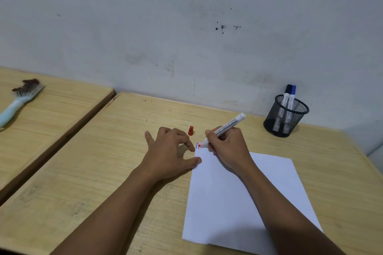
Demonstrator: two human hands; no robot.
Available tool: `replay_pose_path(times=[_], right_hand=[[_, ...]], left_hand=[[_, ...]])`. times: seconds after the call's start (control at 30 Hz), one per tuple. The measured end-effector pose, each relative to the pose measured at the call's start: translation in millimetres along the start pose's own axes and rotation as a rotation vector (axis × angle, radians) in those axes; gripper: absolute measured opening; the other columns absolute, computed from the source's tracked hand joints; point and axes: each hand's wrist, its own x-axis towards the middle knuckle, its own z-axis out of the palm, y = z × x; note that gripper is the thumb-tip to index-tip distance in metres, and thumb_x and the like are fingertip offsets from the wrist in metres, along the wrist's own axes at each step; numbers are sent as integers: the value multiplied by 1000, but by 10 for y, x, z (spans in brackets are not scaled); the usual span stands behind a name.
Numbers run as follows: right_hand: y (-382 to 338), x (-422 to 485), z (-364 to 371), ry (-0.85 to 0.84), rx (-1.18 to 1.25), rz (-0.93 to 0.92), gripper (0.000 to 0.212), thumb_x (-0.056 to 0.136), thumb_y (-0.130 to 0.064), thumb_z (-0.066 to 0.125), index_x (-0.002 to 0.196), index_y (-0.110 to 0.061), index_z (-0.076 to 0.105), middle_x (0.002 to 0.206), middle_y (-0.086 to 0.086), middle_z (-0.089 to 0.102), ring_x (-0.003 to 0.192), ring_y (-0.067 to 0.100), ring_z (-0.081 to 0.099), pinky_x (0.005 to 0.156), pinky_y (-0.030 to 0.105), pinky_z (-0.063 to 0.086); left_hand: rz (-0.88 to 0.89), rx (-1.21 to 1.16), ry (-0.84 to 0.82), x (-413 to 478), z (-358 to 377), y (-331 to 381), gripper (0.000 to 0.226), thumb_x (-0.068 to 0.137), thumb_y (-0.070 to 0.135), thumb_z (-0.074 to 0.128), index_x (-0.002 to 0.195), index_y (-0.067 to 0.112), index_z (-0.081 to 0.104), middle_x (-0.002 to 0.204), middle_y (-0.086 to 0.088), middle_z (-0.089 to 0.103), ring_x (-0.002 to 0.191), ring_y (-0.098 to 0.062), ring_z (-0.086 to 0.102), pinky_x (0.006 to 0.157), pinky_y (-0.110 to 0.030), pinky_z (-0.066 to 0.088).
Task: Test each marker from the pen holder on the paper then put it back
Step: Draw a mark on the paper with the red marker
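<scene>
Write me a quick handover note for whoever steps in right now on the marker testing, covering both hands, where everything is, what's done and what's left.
Right hand: gripping the uncapped red marker, tip on the top left corner of the paper.
Left hand: open, fingers resting at the paper's left edge.
Red cap: standing on the desk just beyond the left hand.
Mesh pen holder: far right by the wall, holding a black-capped marker and a blue-capped marker.
Done: blue and red strokes show at the paper's corner.
Left: recap the red marker and return it to the holder. Whether the black one has been tested cannot be told.
</scene>
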Motion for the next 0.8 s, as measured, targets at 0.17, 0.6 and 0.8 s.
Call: replay_pose_path(times=[0.17,0.6,0.8], right_hand=[[-150,105,-242,88,467,121,30,95,-23,68,77,0,73,65,13,65,52,17,56,49,27,47],[-567,-301,-827,194,476,-19,33,97,-18,64,68,-8,76,61,11,63,49,15,54,44,24,46],[-760,-572,-1031,264,564,-16,25,97,-15,63,75,-5,67,61,10,61,45,13,52,43,23,44]], left_hand=[[-93,-75,-9,6,-56,107,52,55,65,68,98,40,51,105,30,55,118,-6,39,112,-60,12],[-305,-134,39,388,-310,440,15,83,45,66,82,31,73,80,19,69,94,-7,63,90,-41,26],[-102,-824,41,155,-650,1150,17,81,20,80,97,16,76,93,-6,78,88,-10,71,80,-23,53]])
